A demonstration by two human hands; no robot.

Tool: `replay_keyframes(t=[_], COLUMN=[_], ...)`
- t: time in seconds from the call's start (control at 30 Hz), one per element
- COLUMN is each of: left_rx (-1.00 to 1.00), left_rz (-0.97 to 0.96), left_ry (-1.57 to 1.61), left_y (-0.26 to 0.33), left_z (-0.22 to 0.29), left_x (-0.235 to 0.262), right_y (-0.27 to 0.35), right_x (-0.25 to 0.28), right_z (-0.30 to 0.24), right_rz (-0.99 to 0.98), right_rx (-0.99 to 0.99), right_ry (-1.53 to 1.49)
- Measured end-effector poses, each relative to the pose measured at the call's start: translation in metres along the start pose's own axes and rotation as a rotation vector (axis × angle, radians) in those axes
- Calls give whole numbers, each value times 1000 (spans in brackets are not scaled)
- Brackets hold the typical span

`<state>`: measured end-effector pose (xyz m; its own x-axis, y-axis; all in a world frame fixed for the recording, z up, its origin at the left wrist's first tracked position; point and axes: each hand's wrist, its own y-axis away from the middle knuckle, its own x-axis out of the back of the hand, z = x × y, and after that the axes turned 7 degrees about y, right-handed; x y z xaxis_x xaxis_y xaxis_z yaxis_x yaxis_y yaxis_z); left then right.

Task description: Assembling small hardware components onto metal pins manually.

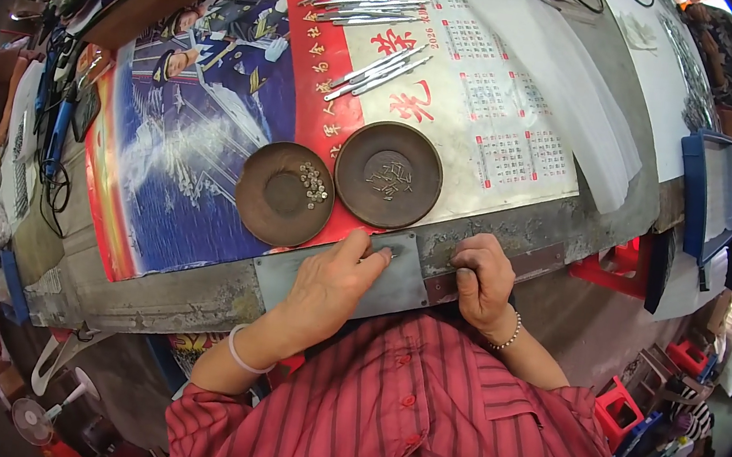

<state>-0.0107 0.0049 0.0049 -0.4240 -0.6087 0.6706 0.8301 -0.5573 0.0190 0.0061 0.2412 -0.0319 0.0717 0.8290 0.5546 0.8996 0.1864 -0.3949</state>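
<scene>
Left hand (pixel 337 271) pinched over the grey plate (pixel 405 280), right hand (pixel 483 281) curled to its right; can't tell if either grips anything! Just beyond, a brown bowl (pixel 426 170) of pins (pixel 389 177).

Large red Chinese characters (pixel 397 45), small date grids (pixel 534 149) on a calendar poster (pixel 459 185), smaller characters along its red band (pixel 351 120)

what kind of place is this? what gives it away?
Likely a small-parts workshop, though the exact trade isn't clear. A worn grey workbench carries a brown dish of tiny metallic pieces and, beyond it, slim silver rods.
</scene>
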Motion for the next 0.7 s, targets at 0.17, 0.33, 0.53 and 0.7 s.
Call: replay_keyframes(t=[0.17,0.33,0.53,0.7], left_rx=[2,50,55,54], left_rz=[-68,-43,24,-37], left_ry=[-94,-137,-21,-93], left_y=[10,31,12,-6], left_z=[-4,-3,9,11], left_x=[8,13,1,-6], right_y=[0,2,-3,-3], right_x=[0,3,1,1], right_z=[0,2,1,1], right_rz=[-8,-4,-9,-12], right_rx=[-9,8,60,73], right_ry=[0,-16,-8,2])
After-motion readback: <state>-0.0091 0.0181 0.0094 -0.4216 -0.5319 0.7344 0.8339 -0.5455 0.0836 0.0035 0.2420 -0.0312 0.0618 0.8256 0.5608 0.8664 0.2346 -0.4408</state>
